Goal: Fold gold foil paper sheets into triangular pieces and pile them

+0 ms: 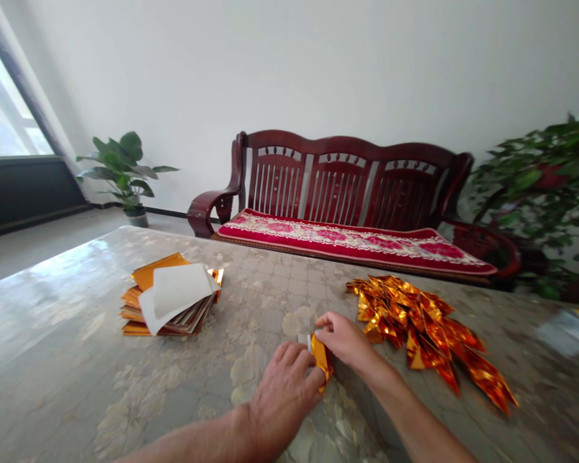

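Observation:
A small strip of gold foil paper [320,357] with a whitish edge lies at the table's near middle, between my two hands. My left hand [287,390] presses and grips its near end, the thumb on the foil. My right hand [343,339] pinches at its far end, fingertips together. To the right sits a pile of folded, pointed gold foil pieces [422,321]. On the left is a stack of gold and white paper sheets [174,299], its top sheets white side up and askew.
The table [251,270] has a patterned, shiny cover. A clear plastic packet [567,331] lies at its right edge. Beyond stand a dark red wooden bench [347,186] with a red floral mat, and plants on both sides.

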Available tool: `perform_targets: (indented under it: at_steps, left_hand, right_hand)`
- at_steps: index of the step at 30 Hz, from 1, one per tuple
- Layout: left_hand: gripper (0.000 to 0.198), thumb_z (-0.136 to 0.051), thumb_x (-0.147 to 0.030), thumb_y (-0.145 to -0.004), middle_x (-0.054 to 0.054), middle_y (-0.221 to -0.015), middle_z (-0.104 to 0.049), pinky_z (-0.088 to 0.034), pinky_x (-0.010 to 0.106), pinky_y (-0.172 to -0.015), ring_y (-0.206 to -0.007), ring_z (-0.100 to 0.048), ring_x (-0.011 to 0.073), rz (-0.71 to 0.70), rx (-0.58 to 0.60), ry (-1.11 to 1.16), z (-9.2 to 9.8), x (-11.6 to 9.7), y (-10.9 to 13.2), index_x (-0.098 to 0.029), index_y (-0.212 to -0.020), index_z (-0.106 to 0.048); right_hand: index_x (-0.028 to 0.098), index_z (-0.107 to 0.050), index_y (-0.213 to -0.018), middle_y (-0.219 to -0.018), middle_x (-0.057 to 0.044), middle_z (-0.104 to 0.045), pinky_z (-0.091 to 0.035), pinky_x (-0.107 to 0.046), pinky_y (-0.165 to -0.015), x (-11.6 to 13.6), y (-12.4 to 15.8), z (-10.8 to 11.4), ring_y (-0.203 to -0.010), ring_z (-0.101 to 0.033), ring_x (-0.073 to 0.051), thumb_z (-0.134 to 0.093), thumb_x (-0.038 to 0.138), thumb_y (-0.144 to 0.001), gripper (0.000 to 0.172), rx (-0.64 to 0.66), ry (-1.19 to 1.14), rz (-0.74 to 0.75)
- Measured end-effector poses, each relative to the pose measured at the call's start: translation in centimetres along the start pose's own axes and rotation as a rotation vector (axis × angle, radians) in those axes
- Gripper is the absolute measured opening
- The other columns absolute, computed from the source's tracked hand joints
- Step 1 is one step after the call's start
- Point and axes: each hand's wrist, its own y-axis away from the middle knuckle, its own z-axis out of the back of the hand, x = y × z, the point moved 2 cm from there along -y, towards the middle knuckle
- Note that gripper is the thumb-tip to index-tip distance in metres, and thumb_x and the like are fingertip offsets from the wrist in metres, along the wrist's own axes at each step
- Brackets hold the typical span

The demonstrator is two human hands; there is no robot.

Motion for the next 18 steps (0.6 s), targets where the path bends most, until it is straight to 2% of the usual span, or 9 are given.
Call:
perform_targets:
  at_steps: [4,8,14,18]
  left_hand:
    - [0.010,-0.058,-0.027,-0.094,0.002,-0.108,-0.060,-0.037,0.044,-0.102,-0.110,-0.050,0.0241,-0.013,0.003,-0.003,-0.3,-0.1,0.1,-0.023,-0.104,-0.058]
    - [0.012,-0.056,-0.026,-0.095,0.004,-0.114,-0.059,-0.038,0.043,-0.103,-0.113,-0.049,0.0238,-0.018,0.009,-0.005,-0.4,-0.1,0.1,-0.023,-0.107,-0.057]
    - [0.010,-0.055,-0.023,-0.095,0.004,-0.109,-0.060,-0.045,0.038,-0.095,-0.105,-0.054,0.0229,-0.017,0.073,0.045,0.1,-0.4,-0.1,-0.021,-0.104,-0.058]
    - [0.009,-0.053,-0.021,-0.095,0.003,-0.105,-0.062,-0.048,0.034,-0.091,-0.099,-0.057,0.0202,0.077,0.053,0.238,1.3,-0.1,-0.3,-0.021,-0.101,-0.060]
  right_hand:
    - [0.019,-0.071,-0.077,-0.072,-0.001,-0.073,-0.036,-0.022,-0.056,-0.1,-0.2,0.1,-0.070,-0.065,-0.016,-0.059,0.024,-0.074,0.014,0.053,-0.004,0.028]
    - [0.019,-0.070,-0.067,-0.064,-0.001,-0.070,-0.032,-0.022,-0.052,0.2,0.0,0.2,-0.062,-0.061,-0.016,-0.063,0.027,-0.071,0.012,0.074,0.020,0.031]
    - [0.022,-0.072,-0.071,-0.069,0.000,-0.071,-0.032,-0.023,-0.053,0.6,0.5,-0.1,-0.066,-0.062,-0.016,-0.062,0.028,-0.073,0.011,0.037,0.029,0.023]
    - [0.024,-0.070,-0.075,-0.073,0.001,-0.071,-0.033,-0.024,-0.057,0.7,1.5,-0.7,-0.069,-0.062,-0.017,-0.058,0.028,-0.077,0.013,-0.024,0.033,0.038]
